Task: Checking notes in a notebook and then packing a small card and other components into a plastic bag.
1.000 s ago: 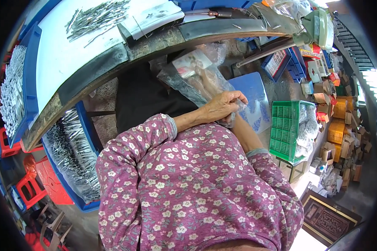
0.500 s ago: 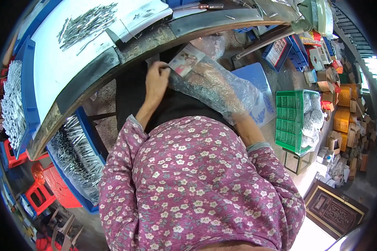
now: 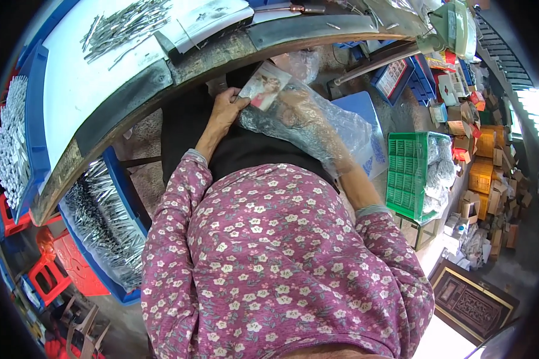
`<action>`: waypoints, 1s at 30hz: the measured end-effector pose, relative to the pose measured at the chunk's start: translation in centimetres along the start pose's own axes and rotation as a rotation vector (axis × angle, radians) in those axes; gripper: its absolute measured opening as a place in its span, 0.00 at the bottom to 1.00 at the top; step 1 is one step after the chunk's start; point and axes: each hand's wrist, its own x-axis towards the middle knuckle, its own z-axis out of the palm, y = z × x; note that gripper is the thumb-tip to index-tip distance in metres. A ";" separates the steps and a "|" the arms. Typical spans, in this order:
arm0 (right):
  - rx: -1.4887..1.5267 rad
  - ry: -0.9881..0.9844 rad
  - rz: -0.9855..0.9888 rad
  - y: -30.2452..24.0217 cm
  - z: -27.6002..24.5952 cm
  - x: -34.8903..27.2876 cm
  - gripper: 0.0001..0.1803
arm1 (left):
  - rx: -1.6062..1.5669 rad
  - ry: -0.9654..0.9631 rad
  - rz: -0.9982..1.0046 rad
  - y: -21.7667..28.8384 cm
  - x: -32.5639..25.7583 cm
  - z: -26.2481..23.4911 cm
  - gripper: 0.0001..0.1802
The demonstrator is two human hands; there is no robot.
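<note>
Over my lap lies a large clear plastic bag [image 3: 335, 122], crumpled and shiny. My right hand [image 3: 296, 107] is inside it, with the forearm running through the bag. The plastic's glare blurs those fingers, so their grip cannot be made out. A picture card [image 3: 265, 85] with pink and pale colours shows at the bag's far left end, beside my right hand. My left hand [image 3: 224, 112] is closed at the card's lower left, thumb and fingers pinching the bag's edge there. Whether the card itself is also pinched is unclear.
The curved workbench edge [image 3: 215, 63] runs close beyond my hands, with thin metal rods [image 3: 126, 27] on white sheeting. Blue bins of metal rods [image 3: 105, 221] stand at left, near a red stool [image 3: 48, 278]. A green crate [image 3: 406, 173] with bagged goods and a blue tub [image 3: 362, 110] are at right.
My left hand has settled lower and its fingers have closed at the bag's edge beside the card. The card shows more plainly, and my right hand has shifted slightly inside the bag.
</note>
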 end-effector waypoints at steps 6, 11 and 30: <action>-0.217 -0.150 -0.262 4.2 -8.4 -5.6 0.15 | -0.077 -0.019 0.020 0.8 -0.8 0.2 0.13; -0.204 0.292 0.375 3.2 -18.1 -8.0 0.15 | -0.071 -0.083 -0.076 0.4 -1.1 0.5 0.14; -0.632 -0.022 -0.214 -3.7 -3.0 3.7 0.15 | -0.173 -0.086 -0.177 0.5 -2.0 1.5 0.19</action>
